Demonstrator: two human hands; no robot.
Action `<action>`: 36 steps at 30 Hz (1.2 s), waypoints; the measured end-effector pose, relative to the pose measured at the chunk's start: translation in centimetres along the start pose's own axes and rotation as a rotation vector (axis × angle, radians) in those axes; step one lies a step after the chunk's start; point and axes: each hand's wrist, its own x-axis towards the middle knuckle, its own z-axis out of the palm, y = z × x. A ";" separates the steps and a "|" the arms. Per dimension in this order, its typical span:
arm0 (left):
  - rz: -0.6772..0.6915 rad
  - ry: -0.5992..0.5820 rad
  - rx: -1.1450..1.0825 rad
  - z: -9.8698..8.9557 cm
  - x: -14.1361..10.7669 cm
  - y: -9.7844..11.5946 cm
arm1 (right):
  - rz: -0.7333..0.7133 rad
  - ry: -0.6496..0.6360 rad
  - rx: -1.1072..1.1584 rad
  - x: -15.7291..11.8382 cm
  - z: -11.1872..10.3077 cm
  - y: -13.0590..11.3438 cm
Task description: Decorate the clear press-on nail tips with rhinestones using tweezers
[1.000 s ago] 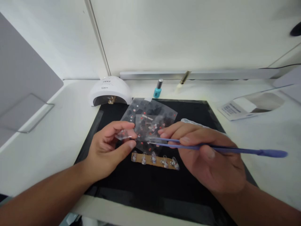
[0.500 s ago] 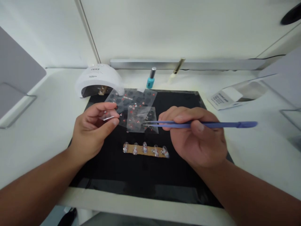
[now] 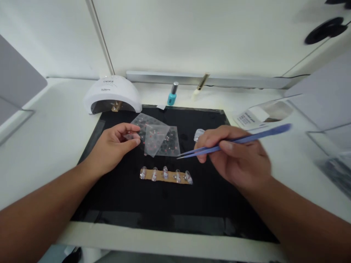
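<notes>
My left hand [image 3: 116, 148] is closed, with thumb and fingers pinching the left corner of a clear sticker sheet [image 3: 141, 120] dotted with small red and white designs. That sheet overlaps a second clear sticker sheet [image 3: 174, 140]. In my right hand [image 3: 238, 157] are blue tweezers [image 3: 261, 134], held like a pen. Their tips point left, slightly apart, near the second sheet's lower right corner, and nothing shows between them. Several clear decorated false nails [image 3: 165, 172] sit in a row on a tan strip [image 3: 171, 176] in front of the sheets.
A black mat [image 3: 164, 201] covers the middle of the white table. Behind it stand a white nail lamp [image 3: 112, 91], a teal polish bottle [image 3: 172, 98] and a gold-capped bottle [image 3: 202, 83]. A crumpled clear piece [image 3: 199, 134] lies beside my right hand; an open white box [image 3: 251, 116] is farther right.
The sticker sheet at my left hand has shifted and turned, now lying over the second sheet. My right hand has moved right and tilted the tweezers tip-down, uncovering the crumpled clear piece.
</notes>
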 end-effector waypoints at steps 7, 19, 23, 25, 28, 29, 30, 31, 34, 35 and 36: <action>0.125 -0.021 0.671 -2.3 0.3 -1.0 | 0.307 0.001 0.178 -0.5 -1.6 2.9; 0.467 -0.538 0.774 1.2 -4.2 2.7 | 0.651 0.028 0.200 -0.8 -0.9 2.3; 0.452 -0.522 0.777 1.8 -4.5 1.9 | 0.669 0.003 0.166 -0.8 -0.9 2.2; 0.458 -0.507 0.768 2.0 -4.5 1.8 | 0.669 -0.010 0.152 -0.8 -0.9 2.1; 0.458 -0.499 0.744 2.4 -4.6 1.9 | 0.658 -0.021 0.136 -0.9 -0.9 2.1; 0.458 -0.499 0.736 2.5 -4.6 1.9 | 0.654 -0.024 0.131 -0.9 -0.9 2.2; 0.456 -0.496 0.731 2.6 -4.6 1.9 | 0.653 -0.025 0.127 -0.9 -0.9 2.2; 0.451 -0.496 0.728 2.7 -4.7 1.9 | 0.653 -0.025 0.123 -0.9 -0.8 2.2; 0.433 -0.491 0.725 2.8 -4.8 1.9 | 0.658 -0.021 0.106 -0.8 -0.8 2.2; 0.431 -0.489 0.723 2.8 -4.8 1.8 | 0.659 -0.020 0.102 -0.7 -0.7 2.1; 0.431 -0.486 0.721 2.8 -4.8 1.8 | 0.659 -0.021 0.101 -0.7 -0.7 2.1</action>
